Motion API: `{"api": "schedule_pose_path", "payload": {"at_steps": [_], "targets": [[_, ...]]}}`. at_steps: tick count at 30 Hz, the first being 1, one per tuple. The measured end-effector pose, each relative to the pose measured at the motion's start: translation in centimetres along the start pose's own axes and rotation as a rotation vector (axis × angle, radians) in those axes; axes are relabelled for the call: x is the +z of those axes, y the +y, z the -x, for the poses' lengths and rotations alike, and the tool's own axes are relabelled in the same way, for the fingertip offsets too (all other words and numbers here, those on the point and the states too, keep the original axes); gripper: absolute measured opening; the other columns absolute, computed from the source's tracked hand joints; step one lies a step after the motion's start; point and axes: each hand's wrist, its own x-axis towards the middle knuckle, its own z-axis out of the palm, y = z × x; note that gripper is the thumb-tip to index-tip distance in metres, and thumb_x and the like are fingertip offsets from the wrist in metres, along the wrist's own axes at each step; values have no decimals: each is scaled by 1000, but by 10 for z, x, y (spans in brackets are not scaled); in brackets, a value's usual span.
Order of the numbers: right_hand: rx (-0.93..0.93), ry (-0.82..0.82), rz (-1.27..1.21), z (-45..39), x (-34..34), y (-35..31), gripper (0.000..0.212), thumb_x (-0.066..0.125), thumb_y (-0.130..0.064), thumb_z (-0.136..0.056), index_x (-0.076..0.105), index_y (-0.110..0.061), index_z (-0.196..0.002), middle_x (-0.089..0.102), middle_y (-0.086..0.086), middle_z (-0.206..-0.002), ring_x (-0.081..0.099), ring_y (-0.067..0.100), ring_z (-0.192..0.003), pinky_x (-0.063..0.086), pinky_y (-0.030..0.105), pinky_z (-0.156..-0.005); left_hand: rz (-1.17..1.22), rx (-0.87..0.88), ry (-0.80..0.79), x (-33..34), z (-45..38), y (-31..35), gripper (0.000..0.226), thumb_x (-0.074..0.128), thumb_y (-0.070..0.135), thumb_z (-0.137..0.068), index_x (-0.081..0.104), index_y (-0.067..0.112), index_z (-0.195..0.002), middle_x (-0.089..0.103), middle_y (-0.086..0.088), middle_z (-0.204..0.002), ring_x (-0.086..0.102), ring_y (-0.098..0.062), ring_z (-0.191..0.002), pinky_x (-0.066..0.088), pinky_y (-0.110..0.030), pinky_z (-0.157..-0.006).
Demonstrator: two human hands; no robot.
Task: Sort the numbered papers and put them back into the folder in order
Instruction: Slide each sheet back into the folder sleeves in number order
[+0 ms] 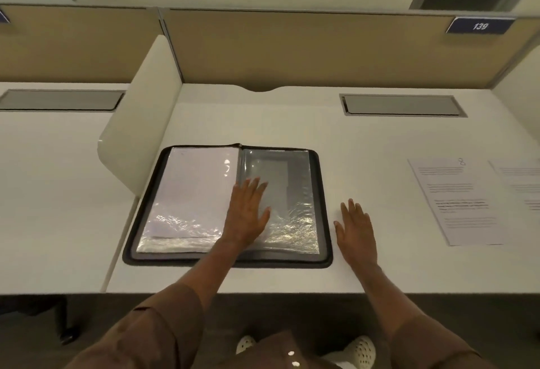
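Observation:
A dark zip folder (323, 193) lies open on the white desk (380, 140). Its left side shows a white paper (190, 187) under a clear plastic sleeve. An empty, crinkled sleeve (292, 193) covers the right side. My left hand (248, 213) lies flat with straight fingers across the spine, pressing on the pages. On the bare desk just right of the folder, my right hand (356, 228) rests flat with its fingers spread. A printed paper marked 8 (455, 202) lies further right, and part of another paper (520, 184) shows at the frame's right edge.
A white side divider (143, 123) stands left of the folder. Behind the desk runs a tan partition (292, 47) with a blue sign reading 139 (479, 26). A grey cable hatch (403, 105) is set into the desk at the back right. The desk's front edge is just below my wrists.

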Motion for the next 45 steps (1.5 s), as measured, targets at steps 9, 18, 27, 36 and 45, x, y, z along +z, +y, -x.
{"api": "schedule_pose_path", "payload": {"at_steps": [9, 18, 27, 36, 45], "targets": [[12, 50, 37, -15, -36, 83, 59, 34, -40, -108, 24, -12, -159, 15, 9, -167, 11, 25, -155, 4, 41, -125, 59, 89, -128, 61, -60, 126, 73, 55, 42, -98, 24, 17, -159, 13, -8, -168, 8, -27, -156, 6, -52, -126], [84, 115, 8, -21, -67, 210, 63, 24, -46, -102, 44, -11, -151, 34, 15, -161, 32, 33, -149, 26, 54, -121, 50, 111, -188, 137, -95, 239, 73, 35, 52, -96, 30, 11, -157, 20, -11, -166, 13, -30, -155, 6, -50, -126], [319, 35, 92, -35, -91, 320, 60, 52, -37, -102, 39, -8, -153, 34, 21, -159, 35, 39, -146, 34, 53, -117, -112, 137, -370, 200, -125, 348, 68, 43, 43, -104, 22, 10, -159, 17, -9, -167, 0, -30, -156, -1, -48, -125], [535, -67, 84, -61, -112, 378, 71, 44, -47, -102, 24, -5, -156, 47, 18, -144, 50, 34, -125, 45, 45, -97, -211, 109, -525, 238, -140, 405, 70, 41, 44, -104, 17, 8, -160, 7, -10, -169, -3, -29, -156, 2, -55, -125], [630, -53, -110, -83, -123, 385, 58, 61, -33, -94, 45, -4, -141, 58, 21, -128, 55, 38, -116, 43, 45, -95, -285, 70, -567, 248, -139, 417, 75, 35, 50, -104, 9, 7, -160, -1, -9, -169, -4, -28, -156, -2, -59, -122]]}}
